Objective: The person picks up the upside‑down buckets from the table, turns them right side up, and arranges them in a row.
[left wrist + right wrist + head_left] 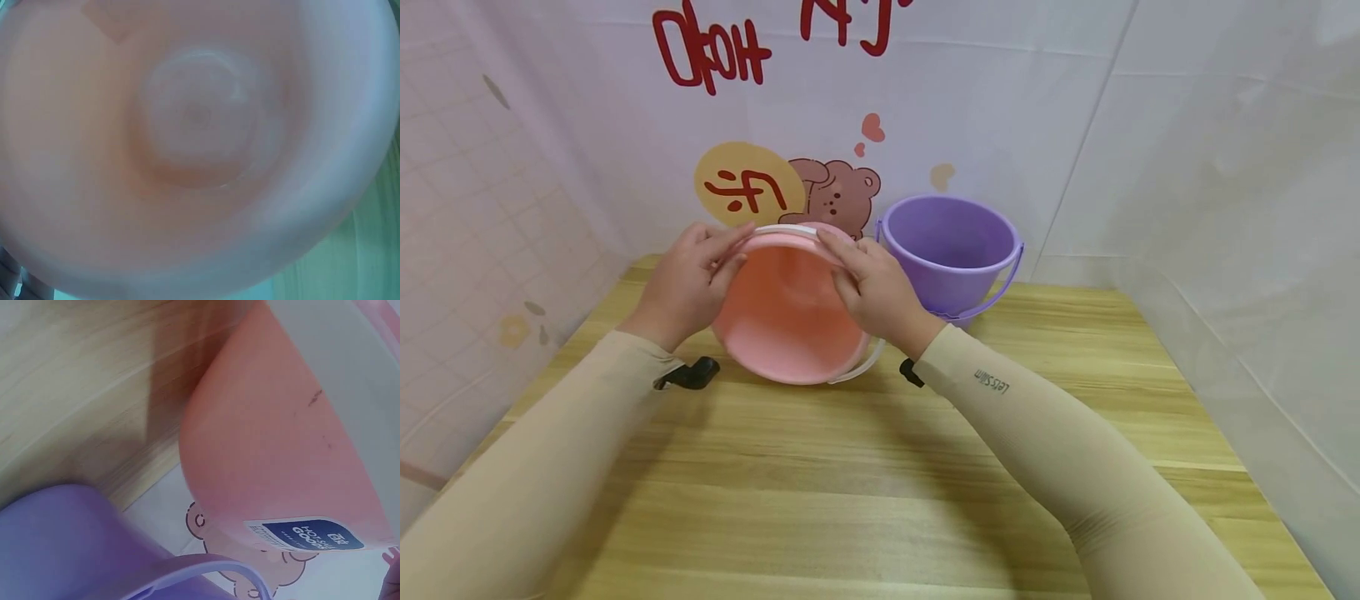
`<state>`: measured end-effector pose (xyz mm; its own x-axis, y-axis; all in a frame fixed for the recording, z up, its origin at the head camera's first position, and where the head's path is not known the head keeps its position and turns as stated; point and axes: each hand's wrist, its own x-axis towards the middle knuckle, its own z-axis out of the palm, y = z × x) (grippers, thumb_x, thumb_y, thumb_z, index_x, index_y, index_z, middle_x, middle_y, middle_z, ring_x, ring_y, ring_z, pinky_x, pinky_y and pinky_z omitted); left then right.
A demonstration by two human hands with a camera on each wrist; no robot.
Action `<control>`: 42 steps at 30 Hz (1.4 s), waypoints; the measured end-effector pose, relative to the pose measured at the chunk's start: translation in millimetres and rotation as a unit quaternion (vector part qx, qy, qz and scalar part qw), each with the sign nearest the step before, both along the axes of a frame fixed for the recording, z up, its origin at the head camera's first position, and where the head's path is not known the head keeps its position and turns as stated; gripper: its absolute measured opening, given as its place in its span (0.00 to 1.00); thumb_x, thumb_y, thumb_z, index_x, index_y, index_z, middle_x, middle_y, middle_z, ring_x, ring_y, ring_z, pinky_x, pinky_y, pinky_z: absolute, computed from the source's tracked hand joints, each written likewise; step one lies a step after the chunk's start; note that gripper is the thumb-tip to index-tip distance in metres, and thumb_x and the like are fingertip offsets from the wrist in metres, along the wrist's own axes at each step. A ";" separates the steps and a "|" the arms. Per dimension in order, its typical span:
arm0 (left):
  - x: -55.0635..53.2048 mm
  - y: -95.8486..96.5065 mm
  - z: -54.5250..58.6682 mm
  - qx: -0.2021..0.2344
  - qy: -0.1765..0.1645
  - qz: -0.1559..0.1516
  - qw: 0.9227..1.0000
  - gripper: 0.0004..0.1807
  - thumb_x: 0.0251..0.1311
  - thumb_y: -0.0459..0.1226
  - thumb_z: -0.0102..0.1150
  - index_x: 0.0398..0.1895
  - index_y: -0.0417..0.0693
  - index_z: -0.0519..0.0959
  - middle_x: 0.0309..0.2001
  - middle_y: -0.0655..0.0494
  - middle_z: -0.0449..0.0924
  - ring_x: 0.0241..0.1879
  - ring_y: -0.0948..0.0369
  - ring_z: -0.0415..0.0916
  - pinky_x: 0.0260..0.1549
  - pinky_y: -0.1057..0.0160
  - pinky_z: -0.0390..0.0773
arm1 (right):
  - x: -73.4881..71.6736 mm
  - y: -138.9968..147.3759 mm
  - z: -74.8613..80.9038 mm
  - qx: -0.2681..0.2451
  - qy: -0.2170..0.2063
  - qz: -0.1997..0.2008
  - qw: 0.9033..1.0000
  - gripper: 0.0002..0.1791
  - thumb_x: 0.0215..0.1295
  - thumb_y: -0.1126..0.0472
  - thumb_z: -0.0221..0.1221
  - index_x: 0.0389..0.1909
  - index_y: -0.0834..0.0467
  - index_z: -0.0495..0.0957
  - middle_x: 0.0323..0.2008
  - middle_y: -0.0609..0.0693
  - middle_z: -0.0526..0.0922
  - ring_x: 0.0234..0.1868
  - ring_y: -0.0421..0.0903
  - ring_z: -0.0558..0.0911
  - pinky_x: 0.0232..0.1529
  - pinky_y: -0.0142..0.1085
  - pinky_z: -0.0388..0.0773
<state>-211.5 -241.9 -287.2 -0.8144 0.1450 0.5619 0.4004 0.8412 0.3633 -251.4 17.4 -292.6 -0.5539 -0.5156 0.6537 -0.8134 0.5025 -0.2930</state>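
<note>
A pink bucket (786, 333) is tipped on the table with its mouth toward me. My left hand (685, 283) pinches its upper rim at the left, thumb inside the mouth. On the right part of the same rim, my right hand (880, 287) grips with fingers over the top and thumb below. A white handle grip (786, 229) lies along the rim between them. The left wrist view looks into the bucket's pink inside (62, 156). In the right wrist view, a dark blue and white label (312, 533) shows on its outer wall.
A purple bucket (940, 287) stands upright behind my right hand, its handle (1000, 292) hanging down at the front. The wooden table (820, 483) meets a pale wall sheet (1000, 100) with a printed bear (842, 196). More pale sheeting (1247, 233) rises along the right side.
</note>
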 end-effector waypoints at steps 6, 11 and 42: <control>1.3 -8.9 -4.8 0.028 -0.027 -0.005 0.999 0.25 0.64 0.47 0.51 0.65 0.73 0.63 0.47 0.49 0.70 0.39 0.54 0.72 0.36 0.53 0.78 | -1.4 1.7 5.7 -0.039 -0.042 0.000 0.998 0.26 0.64 0.60 0.51 0.64 0.49 0.67 0.24 0.48 0.70 0.29 0.41 0.67 0.30 0.31 0.67; 4.4 -14.8 -5.6 0.034 -0.038 0.001 0.999 0.27 0.63 0.44 0.53 0.65 0.71 0.63 0.49 0.47 0.70 0.43 0.54 0.70 0.36 0.52 0.78 | -2.1 5.8 12.8 -0.078 -0.104 -0.011 0.991 0.27 0.65 0.60 0.53 0.65 0.44 0.66 0.31 0.48 0.75 0.33 0.40 0.70 0.32 0.31 0.70; 13.2 -20.7 2.1 0.037 -0.112 0.030 0.993 0.30 0.63 0.53 0.49 0.68 0.74 0.56 0.40 0.51 0.77 0.30 0.55 0.79 0.17 0.62 0.76 | -5.1 17.4 9.9 -0.042 -0.131 -0.083 0.987 0.28 0.64 0.62 0.50 0.66 0.46 0.63 0.30 0.50 0.70 0.32 0.44 0.69 0.32 0.34 0.70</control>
